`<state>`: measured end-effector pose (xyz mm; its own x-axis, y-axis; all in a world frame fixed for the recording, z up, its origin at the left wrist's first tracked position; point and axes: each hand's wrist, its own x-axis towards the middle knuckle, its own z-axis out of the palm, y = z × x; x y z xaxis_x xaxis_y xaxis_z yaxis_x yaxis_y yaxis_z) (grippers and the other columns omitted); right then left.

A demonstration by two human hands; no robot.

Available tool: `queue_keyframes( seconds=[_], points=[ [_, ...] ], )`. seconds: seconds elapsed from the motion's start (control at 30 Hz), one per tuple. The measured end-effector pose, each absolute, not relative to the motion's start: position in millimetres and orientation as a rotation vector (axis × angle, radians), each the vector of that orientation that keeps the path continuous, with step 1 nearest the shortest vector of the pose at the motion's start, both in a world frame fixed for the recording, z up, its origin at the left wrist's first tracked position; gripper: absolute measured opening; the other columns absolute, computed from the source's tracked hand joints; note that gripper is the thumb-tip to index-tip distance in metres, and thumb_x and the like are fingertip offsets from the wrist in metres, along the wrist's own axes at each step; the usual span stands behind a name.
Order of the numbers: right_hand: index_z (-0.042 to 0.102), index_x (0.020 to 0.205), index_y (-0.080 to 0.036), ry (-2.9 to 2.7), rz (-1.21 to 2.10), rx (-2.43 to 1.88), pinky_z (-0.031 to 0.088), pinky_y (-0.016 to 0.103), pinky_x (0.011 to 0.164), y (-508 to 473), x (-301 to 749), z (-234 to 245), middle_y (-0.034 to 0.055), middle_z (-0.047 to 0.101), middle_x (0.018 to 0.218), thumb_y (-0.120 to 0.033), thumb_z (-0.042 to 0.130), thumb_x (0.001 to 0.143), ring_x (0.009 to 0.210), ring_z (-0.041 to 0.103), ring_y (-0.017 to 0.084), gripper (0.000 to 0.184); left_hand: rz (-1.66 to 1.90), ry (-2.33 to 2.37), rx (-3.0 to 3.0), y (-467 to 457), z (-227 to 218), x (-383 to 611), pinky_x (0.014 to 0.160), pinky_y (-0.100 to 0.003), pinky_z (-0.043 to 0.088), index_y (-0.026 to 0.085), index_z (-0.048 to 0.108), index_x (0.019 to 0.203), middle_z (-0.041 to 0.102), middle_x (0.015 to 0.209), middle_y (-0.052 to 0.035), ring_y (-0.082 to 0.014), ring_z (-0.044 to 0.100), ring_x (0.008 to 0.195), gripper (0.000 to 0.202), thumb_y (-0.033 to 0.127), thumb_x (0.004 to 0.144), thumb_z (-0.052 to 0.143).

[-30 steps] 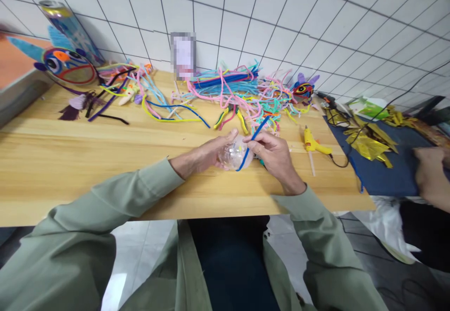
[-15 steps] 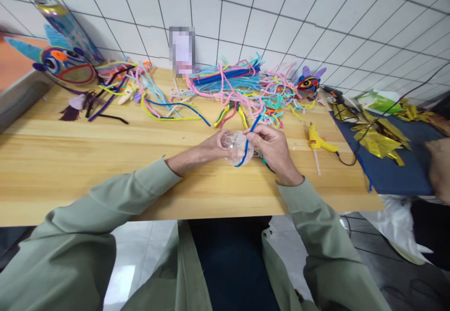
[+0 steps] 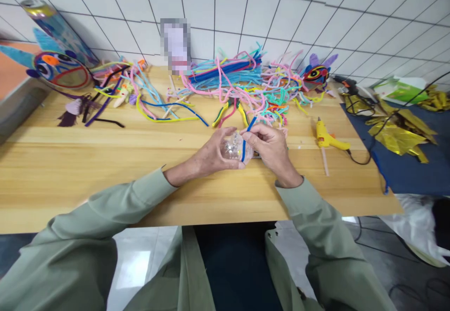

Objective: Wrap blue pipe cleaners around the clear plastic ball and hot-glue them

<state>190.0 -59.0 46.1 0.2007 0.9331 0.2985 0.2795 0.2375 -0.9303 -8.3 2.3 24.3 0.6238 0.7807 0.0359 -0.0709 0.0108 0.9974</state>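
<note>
My left hand (image 3: 214, 151) cups the clear ball (image 3: 230, 147) over the wooden table (image 3: 98, 158), fingers spread around it; my right hand (image 3: 271, 146) pinches the blue pipe cleaner (image 3: 243, 150) along the ball's right side.

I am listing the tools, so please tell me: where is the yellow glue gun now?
In the head view, the yellow glue gun lies on the wooden table, to the right of the right hand and left of the gold foil.

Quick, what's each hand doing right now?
Left hand: closed around the clear round thing.
Right hand: closed, pinching the blue fuzzy strip.
</note>
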Motion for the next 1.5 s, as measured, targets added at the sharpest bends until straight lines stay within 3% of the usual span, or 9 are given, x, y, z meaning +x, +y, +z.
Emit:
queue_keyframes(
  seconds=[0.27,0.5,0.7,0.83,0.93,1.07,1.33,1.5],
  points=[
    [0.075,0.072,-0.025,-1.355,0.628,-1.205,0.047,0.031,0.058,-67,184,54,-0.0018,0.065,0.069,-0.069,0.084,0.09,0.063,0.056,0.015,0.048,0.708,0.651,1.524,0,22,-12,0.125,-0.054,0.052,0.024,0.069,0.141,0.064,0.153,-0.0154,-0.0409,0.063,0.144,0.093,0.036,0.059,0.109],
    [0.076,0.075,-0.026,-1.307,0.698,-1.175,0.053,0.032,0.06,-77,181,61,-0.001,0.069,0.073,-0.071,0.085,0.089,0.065,0.062,0.016,0.048,0.68,0.69,1.452,9,18,-11,0.125,-0.055,0.053,0.024,0.068,0.141,0.066,0.151,-0.0144,-0.0406,0.067,0.14,0.099,0.039,0.054,0.112],
    [0.073,0.072,-0.025,-1.127,0.824,-1.101,0.043,0.028,0.051,-63,184,46,-0.0042,0.061,0.063,-0.075,0.089,0.081,0.056,0.053,0.013,0.054,0.648,0.58,1.569,16,10,-13,0.129,-0.059,0.048,0.026,0.055,0.156,0.058,0.162,-0.0168,-0.0423,0.057,0.153,0.11,0.054,0.063,0.108],
    [0.077,0.077,-0.024,-1.088,0.819,-1.097,0.039,0.026,0.051,-56,186,40,-0.0055,0.062,0.062,-0.073,0.09,0.082,0.055,0.05,0.011,0.051,0.612,0.544,1.714,20,3,-14,0.129,-0.062,0.049,0.026,0.046,0.162,0.055,0.166,-0.0195,-0.0425,0.058,0.154,0.122,0.068,0.063,0.104],
    [0.077,0.077,-0.023,-1.101,0.835,-1.093,0.037,0.026,0.049,-57,186,41,-0.0056,0.062,0.06,-0.071,0.09,0.083,0.053,0.049,0.011,0.049,0.619,0.531,1.791,21,-1,-14,0.127,-0.062,0.052,0.027,0.044,0.164,0.057,0.165,-0.0195,-0.0419,0.061,0.151,0.12,0.072,0.068,0.1],
    [0.075,0.074,-0.024,-1.093,0.852,-1.085,0.038,0.026,0.049,-60,184,42,-0.0057,0.062,0.06,-0.069,0.091,0.084,0.052,0.048,0.01,0.049,0.644,0.493,1.821,20,-2,-16,0.124,-0.061,0.056,0.027,0.045,0.161,0.058,0.163,-0.0188,-0.0388,0.065,0.146,0.109,0.069,0.075,0.097],
    [0.076,0.077,-0.023,-1.142,0.79,-1.127,0.033,0.026,0.05,-56,186,36,-0.007,0.055,0.059,-0.066,0.087,0.09,0.052,0.042,0.009,0.046,0.677,0.466,1.911,19,-5,-20,0.131,-0.061,0.05,0.027,0.044,0.162,0.054,0.165,-0.0185,-0.0388,0.058,0.155,0.1,0.06,0.083,0.095],
    [0.074,0.073,-0.022,-1.189,0.72,-1.183,0.034,0.027,0.053,-57,184,43,-0.0061,0.055,0.062,-0.069,0.088,0.086,0.057,0.043,0.01,0.051,0.673,0.419,1.958,16,-3,-22,0.134,-0.057,0.047,0.028,0.043,0.163,0.05,0.169,-0.0174,-0.0365,0.054,0.159,0.096,0.058,0.087,0.093]
  ],
)
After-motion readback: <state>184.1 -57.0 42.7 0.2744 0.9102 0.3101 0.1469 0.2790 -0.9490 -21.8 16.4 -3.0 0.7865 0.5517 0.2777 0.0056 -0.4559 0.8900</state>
